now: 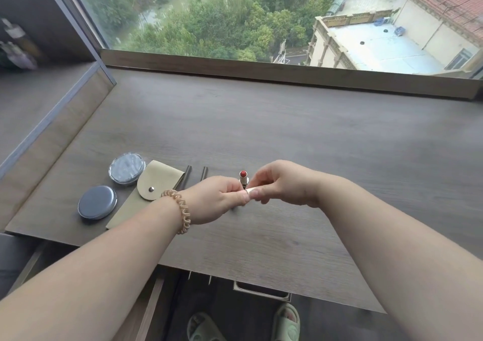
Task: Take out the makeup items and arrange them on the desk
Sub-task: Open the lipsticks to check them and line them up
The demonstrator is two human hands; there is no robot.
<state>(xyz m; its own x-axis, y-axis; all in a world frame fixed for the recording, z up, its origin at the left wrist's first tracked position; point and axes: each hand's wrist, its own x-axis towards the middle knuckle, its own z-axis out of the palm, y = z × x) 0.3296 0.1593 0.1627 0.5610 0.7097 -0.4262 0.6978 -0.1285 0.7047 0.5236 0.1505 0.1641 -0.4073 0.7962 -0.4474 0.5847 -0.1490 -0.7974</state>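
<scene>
A grey-brown wooden desk [287,137] runs below a high window over trees and rooftops. Just above it, the left hand [222,197] curls round the base of a silver lipstick tube with its red tip exposed [243,177], while the right hand [282,184] pinches a pale piece at its lower end, probably to twist or cap it before setting it down. Left of the left hand, apparently already laid out, are two slim dark sticks [187,176], a beige snap-flap pouch [154,184], a clear round compact [127,168] and a dark grey round compact [97,202].
</scene>
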